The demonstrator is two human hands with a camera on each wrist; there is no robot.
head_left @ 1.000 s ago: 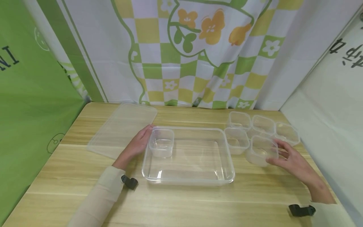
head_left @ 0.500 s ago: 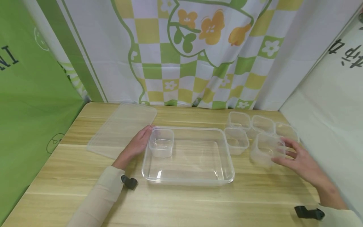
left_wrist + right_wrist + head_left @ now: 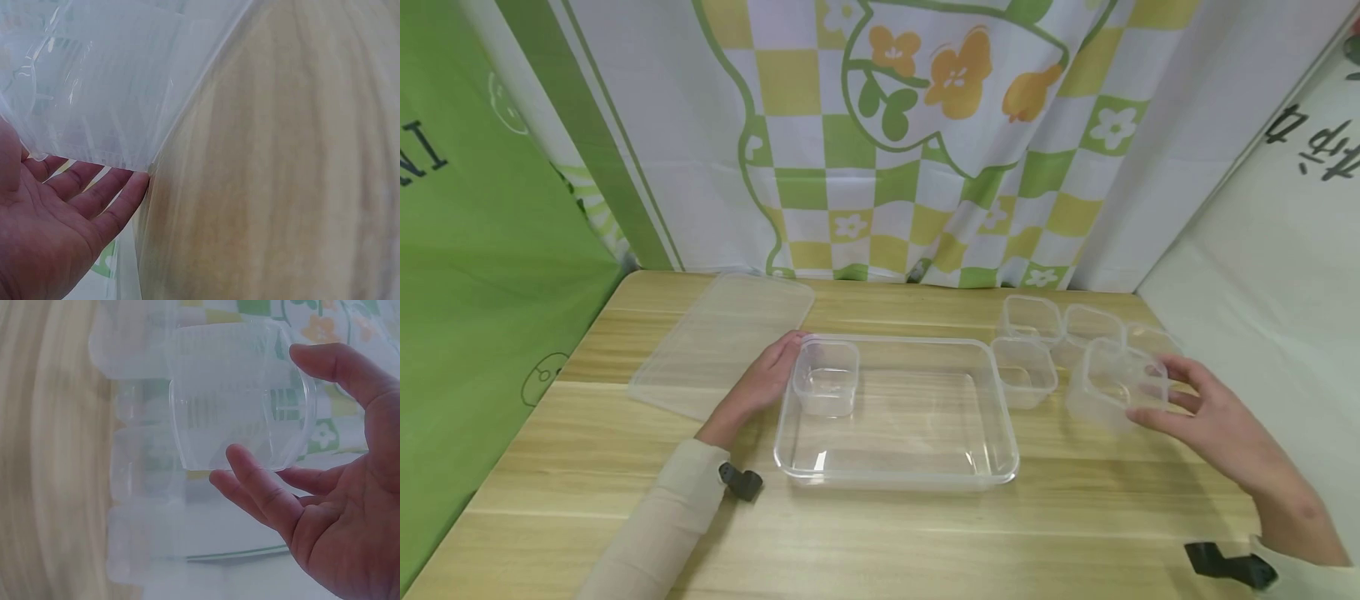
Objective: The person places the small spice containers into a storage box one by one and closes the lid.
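Observation:
My right hand point(image 3: 1217, 425) holds a small clear plastic container point(image 3: 1112, 387) by its right side, thumb on one wall and fingers on another. In the right wrist view this container point(image 3: 237, 400) hangs off the table with its opening toward the thumb side. My left hand point(image 3: 767, 375) rests at the back left corner of a large clear rectangular box point(image 3: 895, 481). Seen from the left wrist, its fingers point(image 3: 103, 194) lie nearly straight against the box's outer wall; the thumb is mostly out of frame. Another small container point(image 3: 827, 392) stands upright in the box's back left corner.
Several more small clear containers point(image 3: 1024, 375) stand grouped right of the box, one partly hidden behind the held one. A flat translucent lid point(image 3: 722, 333) lies on the wooden table point(image 3: 880, 542) at the left. A patterned curtain point(image 3: 910, 183) hangs along the back edge.
My right hand has lifted the small container from the table and carried it slightly right and back. The left hand and the large box have stayed in place.

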